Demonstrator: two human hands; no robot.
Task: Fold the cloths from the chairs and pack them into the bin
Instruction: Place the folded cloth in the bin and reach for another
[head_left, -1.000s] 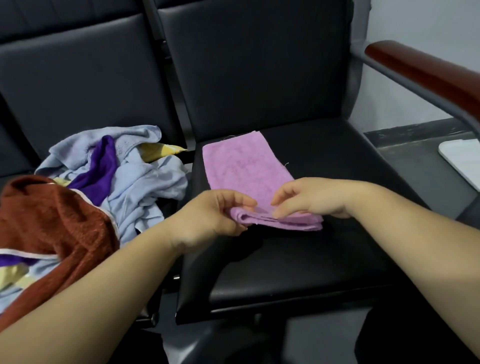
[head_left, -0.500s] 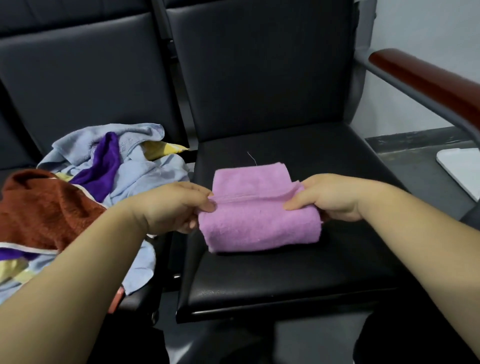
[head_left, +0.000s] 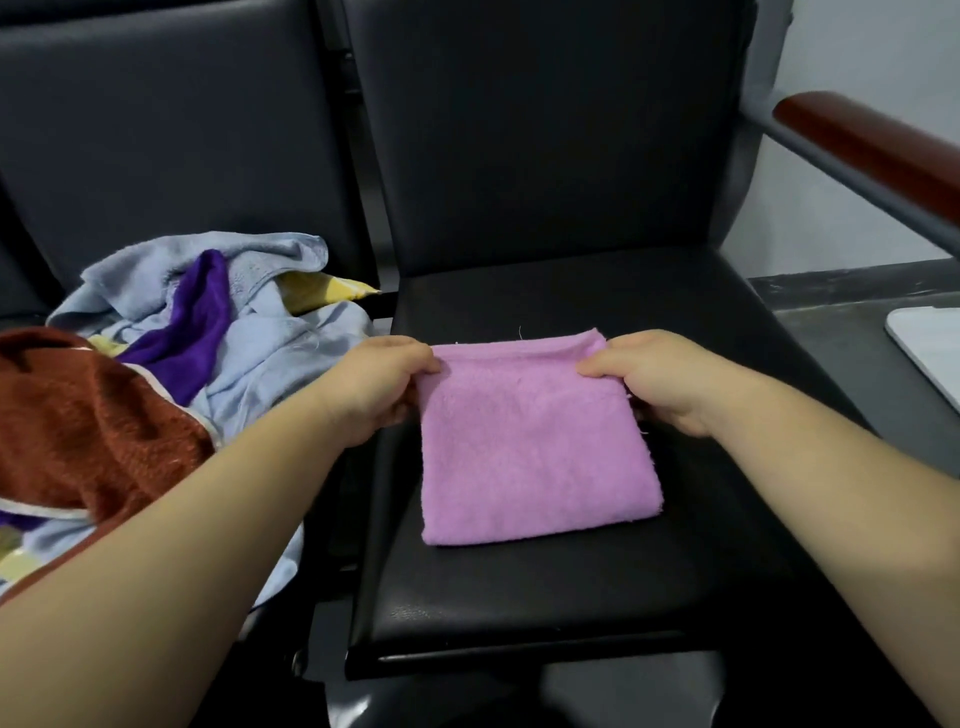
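Cloth pile (head_left: 249, 353): heaped unfolded on the left chair (head_left: 156, 130).
Left hand (head_left: 376, 384): fingers curled, a far corner gripped.
Pink cloth (head_left: 530, 447): folded, laid flat on the right chair seat (head_left: 519, 597).
Right hand (head_left: 660, 379): the other far corner is pinched.
White object (head_left: 930, 353): cut off at the edge, possibly the bin.

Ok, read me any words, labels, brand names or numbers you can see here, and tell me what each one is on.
No readable text anywhere in this view.
The pink cloth, pinched at its far edge by the left hand and the right hand, shows no tag or print.
The pile of cloths has coloured patches but no lettering.
The black chair seat and the white object at the right edge are plain.
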